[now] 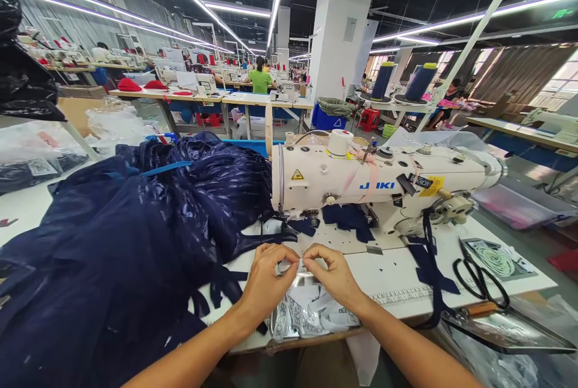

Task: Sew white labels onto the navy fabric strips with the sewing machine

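Observation:
My left hand (272,267) and my right hand (329,270) meet in front of the sewing machine (325,177), thumbs and forefingers pinched, the tips almost touching. Whatever lies between the fingertips is too small to make out. Right below them, a pile of white printed labels (311,312) lies at the table's front edge. A big heap of dark navy fabric (135,237) fills the table to the left, and one narrow strip of it reaches the needle area. Navy scraps (347,219) rest on the machine bed.
Black-handled scissors (481,282) lie at the right, beside a coil of pale green cord (494,258) and above a metal tray (515,328). Navy strips (431,267) hang over the front edge. Two navy thread cones (419,82) stand behind the machine. A person in green (261,79) sits further back.

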Demonstrator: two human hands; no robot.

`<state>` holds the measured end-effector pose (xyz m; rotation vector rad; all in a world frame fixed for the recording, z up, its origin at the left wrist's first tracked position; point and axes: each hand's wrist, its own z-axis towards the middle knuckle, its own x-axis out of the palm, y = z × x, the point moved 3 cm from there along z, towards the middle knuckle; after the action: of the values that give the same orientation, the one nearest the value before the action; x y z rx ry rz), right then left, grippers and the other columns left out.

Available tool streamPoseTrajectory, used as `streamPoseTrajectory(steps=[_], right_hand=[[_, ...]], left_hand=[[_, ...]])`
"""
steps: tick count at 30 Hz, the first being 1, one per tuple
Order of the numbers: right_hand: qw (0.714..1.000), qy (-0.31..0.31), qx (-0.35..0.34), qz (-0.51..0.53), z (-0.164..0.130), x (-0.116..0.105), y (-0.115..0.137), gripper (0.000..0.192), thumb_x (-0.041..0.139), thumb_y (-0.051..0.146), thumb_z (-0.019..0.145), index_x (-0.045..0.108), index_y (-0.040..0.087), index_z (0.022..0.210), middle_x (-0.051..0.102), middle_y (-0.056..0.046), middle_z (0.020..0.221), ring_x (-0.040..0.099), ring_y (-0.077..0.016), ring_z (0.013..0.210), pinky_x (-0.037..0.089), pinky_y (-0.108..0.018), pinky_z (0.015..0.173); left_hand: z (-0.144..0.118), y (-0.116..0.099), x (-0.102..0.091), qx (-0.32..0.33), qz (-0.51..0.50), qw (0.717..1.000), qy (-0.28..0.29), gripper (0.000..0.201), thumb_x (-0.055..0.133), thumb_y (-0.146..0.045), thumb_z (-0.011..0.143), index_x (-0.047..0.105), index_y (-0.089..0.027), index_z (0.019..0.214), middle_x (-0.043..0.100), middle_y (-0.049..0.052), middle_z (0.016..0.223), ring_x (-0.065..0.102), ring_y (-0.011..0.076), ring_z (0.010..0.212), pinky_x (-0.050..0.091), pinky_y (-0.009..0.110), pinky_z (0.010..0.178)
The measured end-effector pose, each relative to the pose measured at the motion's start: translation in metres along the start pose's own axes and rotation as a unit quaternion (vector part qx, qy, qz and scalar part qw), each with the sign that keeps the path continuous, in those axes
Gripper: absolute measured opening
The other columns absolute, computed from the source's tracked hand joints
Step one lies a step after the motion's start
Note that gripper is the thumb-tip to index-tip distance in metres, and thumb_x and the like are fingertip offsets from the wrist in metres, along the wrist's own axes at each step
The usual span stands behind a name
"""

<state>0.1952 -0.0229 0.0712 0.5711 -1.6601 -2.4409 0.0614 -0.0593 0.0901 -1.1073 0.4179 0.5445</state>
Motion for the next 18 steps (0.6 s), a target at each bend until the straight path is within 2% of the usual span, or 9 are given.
streamPoseTrajectory(steps=[14,18], right_hand=[[0.997,-0.023,-0.025,-0.073,-0.0015,0.0033,-0.0081,0.011,0.051,0.023,0.073,0.056,0.019,0.064,0.056,0.001,0.061,0.051,-0.0145,0.063,0.037,-0.027,0.063],[0.996,-0.018,-0.027,-0.088,-0.0011,0.0049,-0.0082,0.011,0.049,0.021,0.073,0.054,0.019,0.063,0.055,0.001,0.060,0.050,-0.0145,0.064,0.037,-0.027,0.064]], left_hand=[[0.0007,0.0058,0.0051,-0.011,0.004,1.000,-0.003,0.014,0.048,-0.018,0.075,0.055,-0.020,0.063,0.063,-0.004,0.067,0.054,0.0141,0.069,0.030,0.035,0.082],[0.0001,0.0081,0.0075,-0.040,-0.005,0.999,0.014,0.015,0.047,-0.021,0.075,0.056,-0.020,0.062,0.063,-0.003,0.066,0.053,0.0154,0.068,0.032,0.035,0.080]])
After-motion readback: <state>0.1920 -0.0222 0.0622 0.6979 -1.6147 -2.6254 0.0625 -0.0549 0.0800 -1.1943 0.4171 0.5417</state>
